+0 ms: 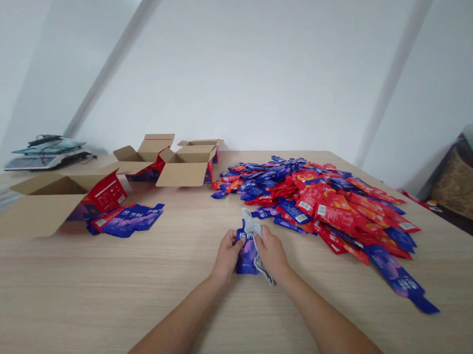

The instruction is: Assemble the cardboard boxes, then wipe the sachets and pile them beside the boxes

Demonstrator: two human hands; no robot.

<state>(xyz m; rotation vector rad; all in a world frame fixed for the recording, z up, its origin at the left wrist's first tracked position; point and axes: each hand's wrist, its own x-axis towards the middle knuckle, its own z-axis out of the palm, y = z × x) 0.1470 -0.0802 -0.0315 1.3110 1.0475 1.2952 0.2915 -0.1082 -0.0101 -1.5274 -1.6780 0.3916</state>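
Observation:
A blue-purple pouch [246, 261] with pale lettering is upright between my hands, just above the table. My left hand [227, 255] pinches its left edge, thumb in front. In my right hand [273, 255] is a grey cloth [252, 223], bunched against the pouch's face and right side; one end hangs below the fingers. Just beyond my hands lies a large heap of red and blue pouches [315, 202]. A small stack of blue pouches [132, 220] rests on the table to the left.
Open cardboard boxes stand at the left: a near one [47, 204], one behind it [145, 159] and another [188, 168]. A scale-like device [47, 158] with papers sits at the far left. A single blue pouch [399, 280] points off the heap's right side. A patterned chair [472, 188] is beyond the table.

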